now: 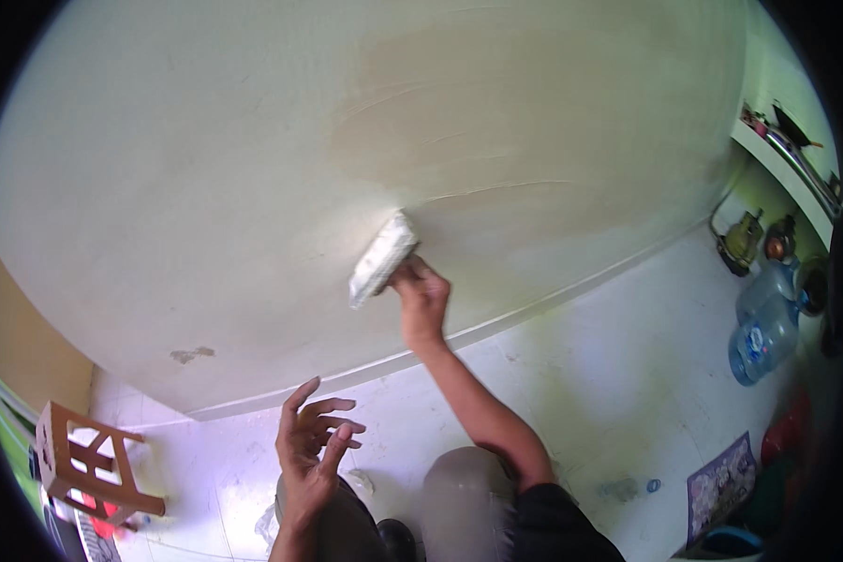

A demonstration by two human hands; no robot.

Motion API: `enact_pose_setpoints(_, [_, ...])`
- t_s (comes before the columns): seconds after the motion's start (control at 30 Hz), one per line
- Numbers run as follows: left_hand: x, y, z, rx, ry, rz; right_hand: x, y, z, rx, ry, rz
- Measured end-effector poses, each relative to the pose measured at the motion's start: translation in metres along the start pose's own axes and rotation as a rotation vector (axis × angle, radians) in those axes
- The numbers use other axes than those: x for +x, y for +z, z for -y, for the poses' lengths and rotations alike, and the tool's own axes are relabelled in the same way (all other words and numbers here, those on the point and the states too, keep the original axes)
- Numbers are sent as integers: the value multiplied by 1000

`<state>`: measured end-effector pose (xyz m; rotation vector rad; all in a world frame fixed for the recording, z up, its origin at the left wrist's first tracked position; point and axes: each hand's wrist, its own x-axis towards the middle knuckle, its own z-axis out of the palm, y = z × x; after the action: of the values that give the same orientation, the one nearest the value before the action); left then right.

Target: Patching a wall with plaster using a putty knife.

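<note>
My right hand (423, 298) is closed round a plastering trowel (384, 258), its blade coated with white plaster and tilted near the wall; whether the blade touches the wall I cannot tell. Its handle is mostly hidden by my fingers. In front of me the pale wall (225, 178) carries a broad, darker, damp-looking patch (496, 103) up and to the right of the trowel, with a few thin ridges across it. My left hand (314, 440) is raised over my knee, fingers apart and nothing in it.
An orange-brown plastic stool (61, 454) lies on its side at the lower left. Large blue water bottles (766, 337) stand at the right under a shelf (787, 173) with kitchenware. A patterned mat (721, 482) lies lower right. A small chipped spot (192, 355) marks the lower wall.
</note>
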<state>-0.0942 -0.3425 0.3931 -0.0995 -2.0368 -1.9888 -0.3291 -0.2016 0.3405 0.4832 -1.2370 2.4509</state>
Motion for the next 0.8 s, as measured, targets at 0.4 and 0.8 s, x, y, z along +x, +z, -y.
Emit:
enact_pose_setpoints(0.4, [18, 5, 17, 78, -51, -95, -3, -231, 14, 464, 41, -393])
enact_pose_setpoints(0.8, [27, 4, 30, 168, -36, -139, 123, -299, 66, -603, -473, -779])
